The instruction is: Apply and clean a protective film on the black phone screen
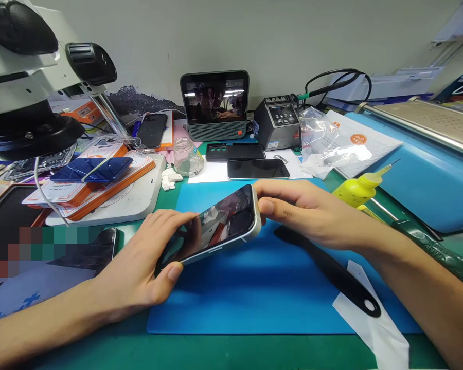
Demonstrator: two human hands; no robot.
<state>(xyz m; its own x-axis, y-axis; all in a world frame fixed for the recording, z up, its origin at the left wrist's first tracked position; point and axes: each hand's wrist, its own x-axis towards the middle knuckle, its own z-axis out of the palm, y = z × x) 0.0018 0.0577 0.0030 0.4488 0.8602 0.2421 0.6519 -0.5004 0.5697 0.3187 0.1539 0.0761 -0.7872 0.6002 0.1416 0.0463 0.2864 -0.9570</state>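
left hand (pixel 146 267) gripping phone (pixel 212 226) near end, right hand (pixel 304 210) pinching far end, above blue mat (pixel 254 293)

I see the phone (pixel 216 226) with glossy glass on its face — mirror-like, throwing reflections — and a smooth, pale satin frame. Under it the blue mat (pixel 254 293) looks matt and rubbery. The small jar (pixel 187 155) is clear glass; the black tool (pixel 327 267) looks like matt plastic.

A plain pale wall (pixel 293 36) rises behind the cluttered green workbench (pixel 235 354).
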